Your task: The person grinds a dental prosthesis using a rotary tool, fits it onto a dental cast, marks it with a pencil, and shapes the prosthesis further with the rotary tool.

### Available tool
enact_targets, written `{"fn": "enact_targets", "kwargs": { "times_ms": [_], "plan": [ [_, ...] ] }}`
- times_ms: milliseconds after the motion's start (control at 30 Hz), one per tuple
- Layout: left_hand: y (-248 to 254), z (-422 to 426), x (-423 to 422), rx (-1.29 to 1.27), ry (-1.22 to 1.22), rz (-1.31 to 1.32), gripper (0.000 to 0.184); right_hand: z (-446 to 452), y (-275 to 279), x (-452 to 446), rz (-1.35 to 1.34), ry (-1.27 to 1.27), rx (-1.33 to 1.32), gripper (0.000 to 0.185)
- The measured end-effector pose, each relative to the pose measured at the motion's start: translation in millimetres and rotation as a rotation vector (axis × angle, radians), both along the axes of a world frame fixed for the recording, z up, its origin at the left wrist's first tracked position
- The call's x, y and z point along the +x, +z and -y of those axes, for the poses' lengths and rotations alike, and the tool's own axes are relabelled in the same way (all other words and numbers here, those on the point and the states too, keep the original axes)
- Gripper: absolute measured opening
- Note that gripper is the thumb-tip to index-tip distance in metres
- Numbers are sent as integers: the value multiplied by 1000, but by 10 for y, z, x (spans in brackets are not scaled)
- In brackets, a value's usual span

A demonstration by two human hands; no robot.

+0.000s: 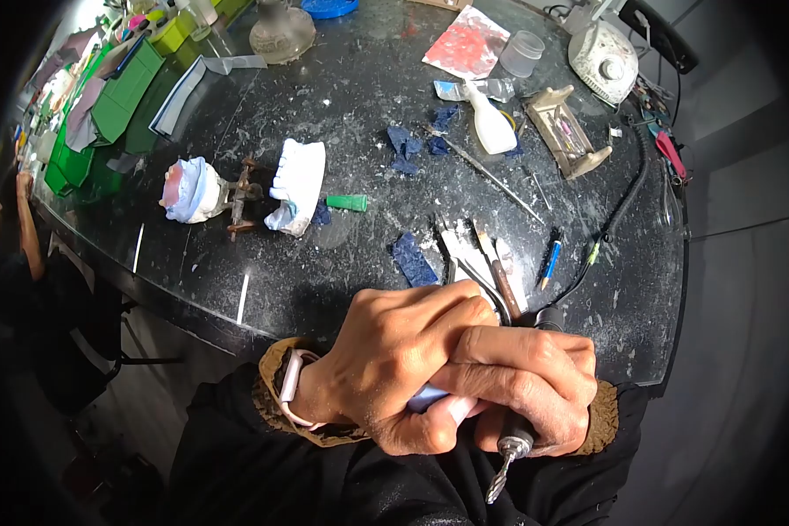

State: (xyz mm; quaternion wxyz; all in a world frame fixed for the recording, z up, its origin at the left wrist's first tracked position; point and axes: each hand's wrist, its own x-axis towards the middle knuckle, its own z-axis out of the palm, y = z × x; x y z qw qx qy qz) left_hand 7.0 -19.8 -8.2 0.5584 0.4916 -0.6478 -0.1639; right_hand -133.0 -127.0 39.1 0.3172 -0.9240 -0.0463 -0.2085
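My right hand (535,377) is closed round a black rotary handpiece (519,430), whose fluted metal bur (498,482) points down toward my lap. Close against it, my left hand (403,359) has its fingers curled over a pale blue piece (428,398). Only a small part of that piece shows between the hands, so its shape is hidden. White dust clings to the left hand's fingers. Just beyond my hands lie several metal tools and a brown-handled knife (500,276), partly covered by the fingers.
A hinged articulator (241,197) lies left of centre between a pink-and-blue dental model (188,188) and a white plaster cast (296,186). The handpiece cord (622,206) runs along the right side to a white control unit (603,61). A white bottle (493,123) stands at the back.
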Motion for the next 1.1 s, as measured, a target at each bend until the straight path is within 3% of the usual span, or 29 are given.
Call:
{"fn": "enact_targets", "kwargs": {
  "times_ms": [100, 167, 233, 367, 433, 667, 767, 867, 967, 1100],
  "plan": [
    [1, -2, 23, 20, -6, -5, 39, 6, -49, 33, 44, -14, 40, 32],
    [41, -2, 27, 36, 16, -31, 39, -26, -147, 134, 223, -82, 65, 27],
    [122, -38, 33, 148, -61, -146, 36, 18, 29, 148, 143, -44, 101, 23],
    [0, -16, -4, 4, -179, -309, 46, 52, 84, 117, 122, -38, 146, 25],
    [49, -31, 30, 73, -217, -302, 48, 52, 67, 120, 117, -35, 162, 25],
    [96, -35, 18, 111, -213, -401, 36, 8, 127, 102, 7, -62, 190, 32],
    [83, -37, 36, 81, -169, -277, 34, 20, 120, 111, 2, -48, 202, 32],
    [61, -33, 46, 46, -136, -184, 34, 11, 74, 110, 17, -47, 189, 17],
    [45, -33, 15, 16, -98, -120, 36, -9, 21, 97, 62, -66, 173, 31],
    [20, -43, -6, -27, -52, -46, 36, -43, 10, 83, 84, -70, 130, 31]
  ]
}}
